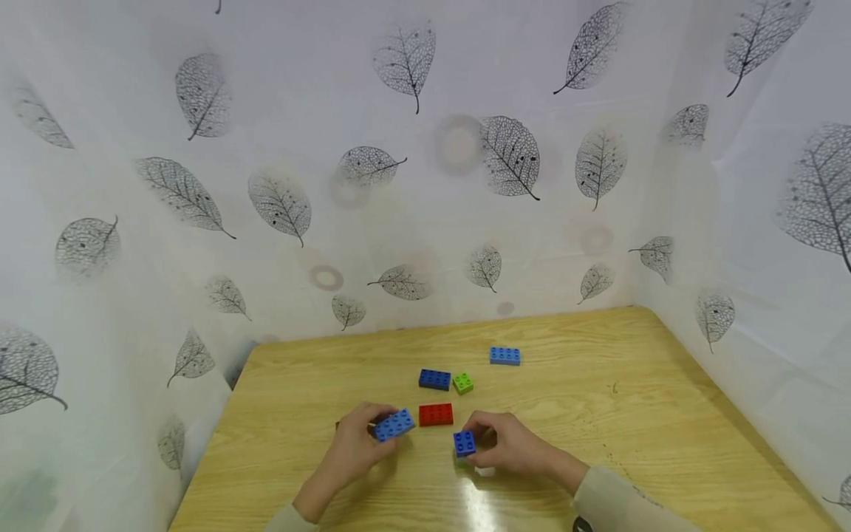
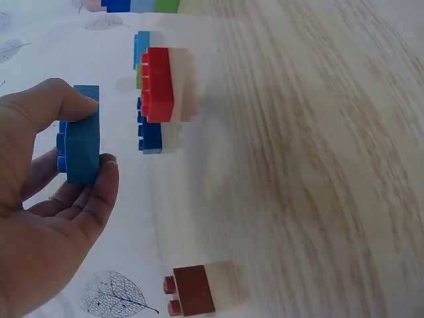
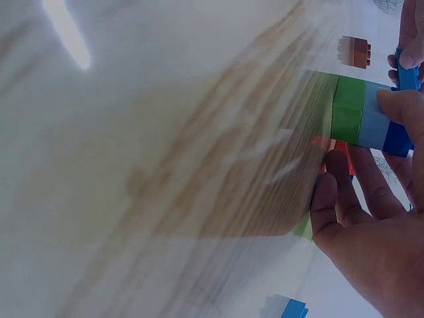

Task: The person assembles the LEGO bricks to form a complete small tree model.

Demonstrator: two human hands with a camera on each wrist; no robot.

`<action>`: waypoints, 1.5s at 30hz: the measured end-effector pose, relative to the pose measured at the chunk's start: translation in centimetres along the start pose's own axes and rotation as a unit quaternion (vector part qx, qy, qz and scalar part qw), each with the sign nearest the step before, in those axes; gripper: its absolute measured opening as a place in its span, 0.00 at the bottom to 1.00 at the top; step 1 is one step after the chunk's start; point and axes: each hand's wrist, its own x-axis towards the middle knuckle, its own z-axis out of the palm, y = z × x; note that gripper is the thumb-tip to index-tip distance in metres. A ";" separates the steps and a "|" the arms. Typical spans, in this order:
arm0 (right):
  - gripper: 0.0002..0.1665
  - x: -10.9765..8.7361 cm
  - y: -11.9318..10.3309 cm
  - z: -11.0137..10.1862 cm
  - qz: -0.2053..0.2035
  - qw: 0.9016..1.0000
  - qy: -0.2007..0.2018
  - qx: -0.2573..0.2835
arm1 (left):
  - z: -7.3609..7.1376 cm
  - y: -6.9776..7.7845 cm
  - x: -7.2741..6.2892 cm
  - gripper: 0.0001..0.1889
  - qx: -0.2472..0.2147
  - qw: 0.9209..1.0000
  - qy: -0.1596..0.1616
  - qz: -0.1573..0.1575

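My left hand pinches a blue toy building brick between thumb and fingers, above the table; its studs show in the left wrist view. My right hand grips a small stack of bricks. In the right wrist view this stack has a green brick at the bottom, a light blue brick in the middle and a dark blue brick on top. Its base is at or very near the tabletop; I cannot tell which. A red brick lies between and slightly beyond the hands.
Farther back on the wooden table lie a dark blue brick, a small lime green brick and a blue brick. A brown brick sits by the left hand. Leaf-patterned white sheeting encloses the back and sides.
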 end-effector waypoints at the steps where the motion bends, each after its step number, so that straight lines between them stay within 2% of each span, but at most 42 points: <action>1: 0.14 0.0 0.0 0.0 -0.001 1.000 0.000 -0.001 | 0.0 0.1 0.0 0.23 -0.006 1.000 -0.003 0.002; 9: 0.14 0.0 0.1 0.0 -0.004 1.000 -0.003 -0.008 | 0.0 1.0 0.2 0.22 -0.047 0.999 -0.016 0.021; 22: 0.14 0.1 0.2 0.0 -0.003 1.000 0.000 -0.008 | 0.4 2.2 0.5 0.21 -0.077 0.994 -0.046 0.057; 30: 0.14 0.1 0.2 0.0 -0.003 1.000 0.002 -0.002 | 1.1 2.8 0.9 0.21 -0.082 0.991 -0.058 0.083; 38: 0.13 0.2 0.1 -0.1 0.000 1.000 0.002 -0.006 | 2.1 3.2 1.5 0.19 -0.100 0.987 -0.086 0.088; 45: 0.14 0.2 0.0 0.1 -0.005 1.000 0.001 -0.006 | 3.1 3.6 1.8 0.19 -0.097 0.985 -0.111 0.085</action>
